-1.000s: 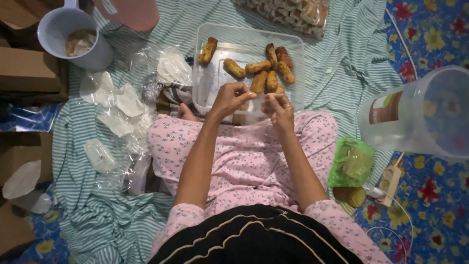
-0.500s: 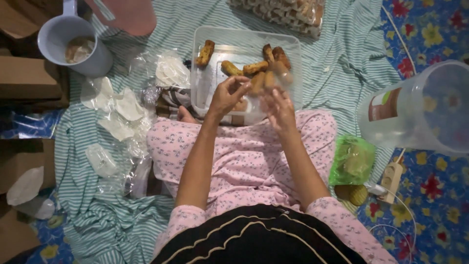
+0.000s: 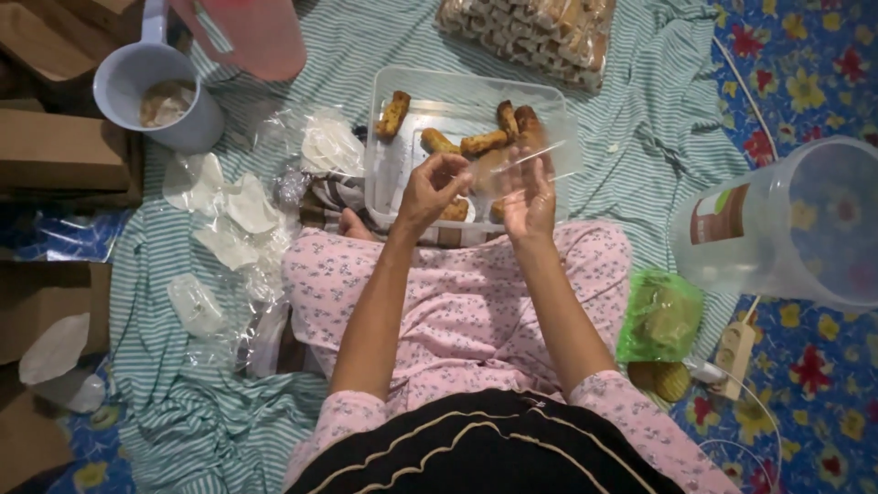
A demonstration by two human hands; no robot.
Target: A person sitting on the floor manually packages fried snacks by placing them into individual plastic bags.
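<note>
**Both hands on a clear plastic bag, right above the snack tub**

Looking down at someone sitting on a green-and-white striped cloth in pink flowery trousers. The left hand and right hand are raised together over the near edge of a clear rectangular plastic tub. Between them is a small see-through plastic bag: the left hand's fingers are curled in and pinching its near edge, and the right hand's fingers are spread flatter behind it, holding it up. Whether anything is inside the bag, I honestly can't tell, it's too transparent against the tub.

The tub sits just past the knees and has several golden-brown fried sticks lying loose in it.

Stuff around:
- left of the tub, a scatter of crumpled clear wrappers
- far left top, a pale blue plastic scoop cup with something beige in it, next to a pink jug
- top, a clear pack of pale rolled snacks
- right, a big clear plastic pitcher lying close to the camera
- by the right knee, a green plastic bag, and a white power strip on the blue flowered mat
</note>
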